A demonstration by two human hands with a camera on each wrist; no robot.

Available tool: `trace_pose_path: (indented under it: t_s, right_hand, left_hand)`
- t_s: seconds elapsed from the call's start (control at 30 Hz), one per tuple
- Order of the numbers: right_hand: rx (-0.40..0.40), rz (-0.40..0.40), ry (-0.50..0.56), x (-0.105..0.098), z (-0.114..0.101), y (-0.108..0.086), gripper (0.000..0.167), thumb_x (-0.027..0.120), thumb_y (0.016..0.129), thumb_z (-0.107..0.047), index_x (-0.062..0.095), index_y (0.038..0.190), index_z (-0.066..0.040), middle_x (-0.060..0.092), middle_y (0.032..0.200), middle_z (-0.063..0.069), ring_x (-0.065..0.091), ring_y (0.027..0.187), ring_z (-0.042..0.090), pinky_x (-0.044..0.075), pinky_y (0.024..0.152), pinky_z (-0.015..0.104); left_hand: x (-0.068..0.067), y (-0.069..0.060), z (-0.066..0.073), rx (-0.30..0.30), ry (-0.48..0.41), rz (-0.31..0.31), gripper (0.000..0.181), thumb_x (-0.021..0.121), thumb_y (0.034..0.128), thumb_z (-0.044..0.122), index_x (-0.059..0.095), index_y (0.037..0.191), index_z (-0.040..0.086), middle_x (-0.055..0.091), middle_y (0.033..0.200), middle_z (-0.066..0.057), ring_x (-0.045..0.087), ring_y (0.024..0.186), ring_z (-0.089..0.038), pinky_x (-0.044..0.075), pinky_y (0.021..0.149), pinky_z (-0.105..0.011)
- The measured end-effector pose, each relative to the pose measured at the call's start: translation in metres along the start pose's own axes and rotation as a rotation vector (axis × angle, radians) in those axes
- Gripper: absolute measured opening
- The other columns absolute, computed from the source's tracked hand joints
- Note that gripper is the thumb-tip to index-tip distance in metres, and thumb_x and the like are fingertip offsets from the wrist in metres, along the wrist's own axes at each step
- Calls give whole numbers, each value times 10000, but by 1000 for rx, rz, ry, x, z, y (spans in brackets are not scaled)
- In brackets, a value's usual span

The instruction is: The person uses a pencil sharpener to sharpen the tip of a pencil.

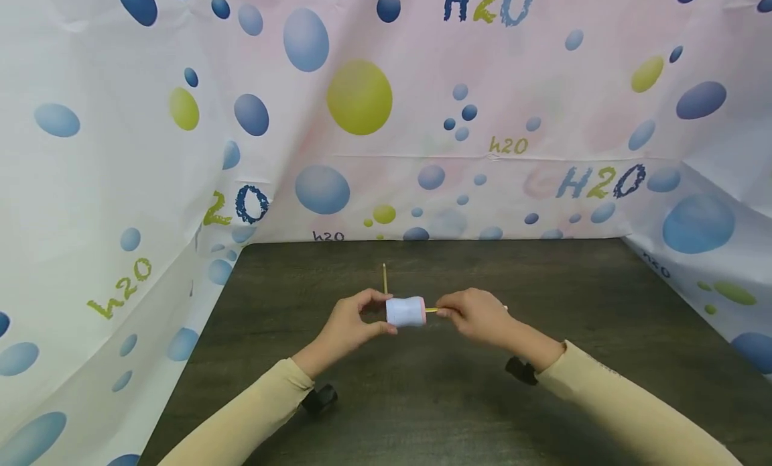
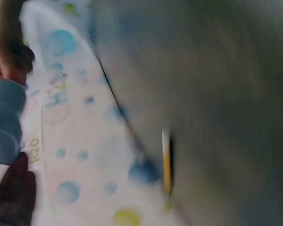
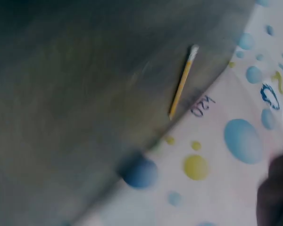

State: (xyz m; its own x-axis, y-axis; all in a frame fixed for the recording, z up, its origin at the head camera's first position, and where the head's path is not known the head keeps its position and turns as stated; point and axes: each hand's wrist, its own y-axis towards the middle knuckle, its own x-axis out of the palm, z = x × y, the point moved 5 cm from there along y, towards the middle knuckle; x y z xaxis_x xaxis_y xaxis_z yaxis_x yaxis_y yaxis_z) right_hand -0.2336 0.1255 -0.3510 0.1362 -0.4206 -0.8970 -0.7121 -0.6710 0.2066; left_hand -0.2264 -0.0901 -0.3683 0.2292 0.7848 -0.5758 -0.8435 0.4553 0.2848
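My left hand [image 1: 354,320] holds a pale, waisted cylinder with a pink end, which looks like a pencil sharpener [image 1: 405,312], between thumb and fingers. Lying sideways above the table, it turns its pink end to the right. My right hand [image 1: 479,315] pinches a yellow pencil [image 1: 431,310] that reaches the pink end; how far in it sits is hidden. In the left wrist view the sharpener [image 2: 4,117] shows blurred at the left edge. Only a dark part of the right hand [image 3: 276,193] enters the right wrist view.
Another yellow pencil [image 1: 385,278] lies on the dark table [image 1: 422,405] beyond the hands, pointing toward the back edge. A white sheet [image 1: 386,137] with blue and green dots and H2O lettering encloses the back and sides.
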Motion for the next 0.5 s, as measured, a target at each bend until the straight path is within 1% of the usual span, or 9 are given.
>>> trace_pose_path:
  t_s: [0.07, 0.1, 0.13, 0.17, 0.2, 0.27, 0.37, 0.43, 0.5]
  right_hand:
    - [104, -126, 271, 3, 10, 3, 212, 576, 1031, -89, 732, 973, 42, 557, 605, -12, 356, 504, -2, 326, 507, 194]
    - [146, -174, 370, 5, 14, 3, 236, 546, 1045, -80, 717, 969, 62, 487, 583, -28, 306, 507, -3, 296, 511, 198]
    - [172, -204, 435, 6, 17, 4, 251, 530, 1052, -74, 707, 961, 79, 431, 574, -38, 278, 507, 2, 278, 513, 201]
    - [176, -220, 461, 6, 18, 4, 256, 525, 1053, -72, 703, 966, 91, 437, 585, -37, 273, 517, 1, 280, 522, 202]
    - [175, -220, 453, 7, 19, 4, 255, 528, 1055, -81, 703, 976, 87, 475, 606, -28, 287, 531, 1, 296, 533, 203]
    - [171, -188, 385, 6, 18, 4, 241, 547, 1052, -109, 722, 1002, 49, 558, 647, 24, 318, 547, 7, 322, 539, 204]
    - [138, -104, 225, 4, 13, 3, 201, 591, 1034, -148, 746, 1036, -21, 687, 767, 61, 393, 576, 6, 383, 549, 208]
    - [93, -28, 97, 2, 10, 2, 160, 627, 1012, -155, 751, 1036, -56, 711, 796, 34, 453, 597, -1, 402, 553, 200]
    - [17, 73, -46, -1, 5, 0, 109, 666, 981, -133, 746, 1032, -79, 732, 838, 6, 508, 614, 9, 407, 547, 191]
  left_hand:
    - [-2, -1, 10, 185, 218, 71, 490, 896, 753, 126, 696, 1187, 19, 740, 1207, -141, 713, 1103, -289, 615, 934, -409]
    - [-3, -1, 14, 266, 306, 104, 513, 910, 721, 124, 697, 1176, 19, 741, 1205, -132, 705, 1118, -288, 607, 951, -418]
    - [-3, -2, 18, 329, 369, 122, 523, 919, 707, 121, 692, 1166, 14, 737, 1199, -129, 697, 1128, -281, 603, 968, -406]
    - [-2, -2, 19, 367, 400, 126, 526, 925, 701, 112, 680, 1157, 14, 729, 1199, -127, 687, 1134, -276, 601, 972, -395]
    - [-2, -2, 18, 378, 406, 121, 532, 928, 702, 104, 664, 1156, 18, 717, 1201, -122, 678, 1138, -271, 599, 975, -388]
    - [-1, -1, 16, 341, 378, 95, 557, 929, 714, 97, 624, 1176, 37, 685, 1224, -115, 654, 1160, -274, 588, 991, -397]
    - [-3, 2, 12, 254, 254, 55, 677, 930, 723, 97, 552, 1281, 33, 608, 1291, -150, 625, 1186, -297, 583, 1007, -408]
    - [-6, 4, 6, 148, 118, 38, 748, 913, 760, 115, 506, 1381, 27, 569, 1333, -182, 618, 1204, -326, 578, 1024, -417]
    - [-10, 6, -3, -7, -42, 36, 729, 850, 852, 174, 474, 1459, 25, 570, 1360, -211, 627, 1211, -343, 582, 1022, -419]
